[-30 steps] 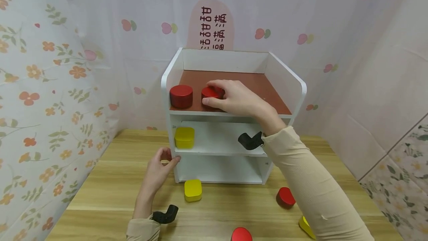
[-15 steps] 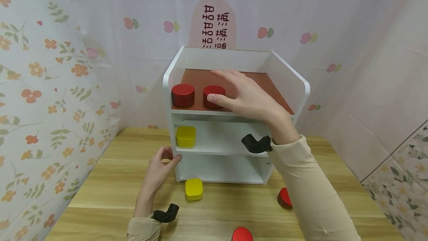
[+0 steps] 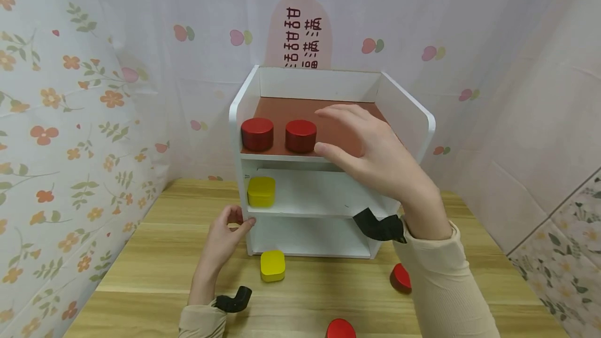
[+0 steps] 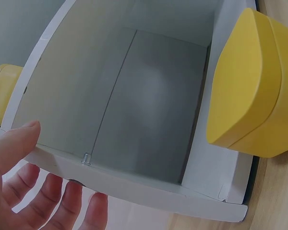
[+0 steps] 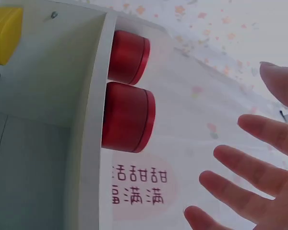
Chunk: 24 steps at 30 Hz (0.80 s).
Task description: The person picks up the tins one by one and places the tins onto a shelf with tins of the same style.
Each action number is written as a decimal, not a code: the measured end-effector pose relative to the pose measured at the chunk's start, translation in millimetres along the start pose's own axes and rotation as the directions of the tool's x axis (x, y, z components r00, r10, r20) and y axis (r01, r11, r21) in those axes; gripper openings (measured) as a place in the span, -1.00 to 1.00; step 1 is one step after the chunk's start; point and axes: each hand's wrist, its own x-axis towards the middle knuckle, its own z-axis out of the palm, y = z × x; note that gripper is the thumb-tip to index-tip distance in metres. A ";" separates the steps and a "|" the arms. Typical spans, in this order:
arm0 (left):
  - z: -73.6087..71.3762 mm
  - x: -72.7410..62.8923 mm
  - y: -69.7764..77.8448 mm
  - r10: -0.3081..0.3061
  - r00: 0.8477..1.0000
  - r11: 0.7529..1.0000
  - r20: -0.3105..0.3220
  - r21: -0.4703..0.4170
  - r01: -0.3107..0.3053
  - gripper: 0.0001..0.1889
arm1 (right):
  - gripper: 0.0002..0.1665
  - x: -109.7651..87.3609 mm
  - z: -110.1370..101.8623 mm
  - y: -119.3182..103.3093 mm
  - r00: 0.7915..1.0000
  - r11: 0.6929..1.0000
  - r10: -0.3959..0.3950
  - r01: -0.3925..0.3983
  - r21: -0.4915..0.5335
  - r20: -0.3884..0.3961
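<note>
A white shelf unit (image 3: 310,215) with a brown top stands on the table. My left hand (image 3: 220,241) holds its left side panel, thumb at the front edge and fingers outside, as the left wrist view (image 4: 53,201) also shows. Two round red tins, one at the left corner (image 3: 257,134) and one to its right (image 3: 301,136), stand on the top board. Just right of the second tin, my right hand (image 3: 380,155) is held up with spread fingers, apart from it and holding nothing. A square yellow tin (image 3: 261,192) sits at the left of the middle shelf.
Another yellow tin (image 3: 273,266) lies on the wooden table (image 3: 159,270) before the unit. A red tin (image 3: 340,329) is at the near edge, and one more (image 3: 401,278) lies beside the right forearm. Patterned curtains (image 3: 206,67) hang behind.
My right hand has let go of the second red tin and drawn back to the right. That tin stays on the top board. The left hand keeps its place on the side panel.
</note>
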 end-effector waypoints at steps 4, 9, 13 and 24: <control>-0.4 0.0 -0.5 -0.002 1.000 1.000 -0.003 -0.003 0.002 -0.70 | -0.44 -14.9 -1.8 -0.4 0.997 0.998 -0.043 0.045 0.041 -0.067; -0.1 -0.2 -0.5 0.002 1.000 1.000 -0.001 -0.014 -0.002 -0.71 | -0.43 -37.1 -4.1 3.0 0.983 0.993 -0.056 0.073 0.091 -0.177; 2.1 -0.5 0.7 0.002 1.000 1.000 0.002 -0.025 -0.002 -0.72 | -0.45 -63.1 -3.9 13.3 0.964 0.993 -0.045 0.072 0.096 -0.262; 1.3 0.0 0.7 -0.013 1.000 1.000 -0.003 -0.013 0.013 -0.72 | -0.53 -126.5 3.3 44.9 0.934 0.987 0.158 -0.137 0.088 -0.320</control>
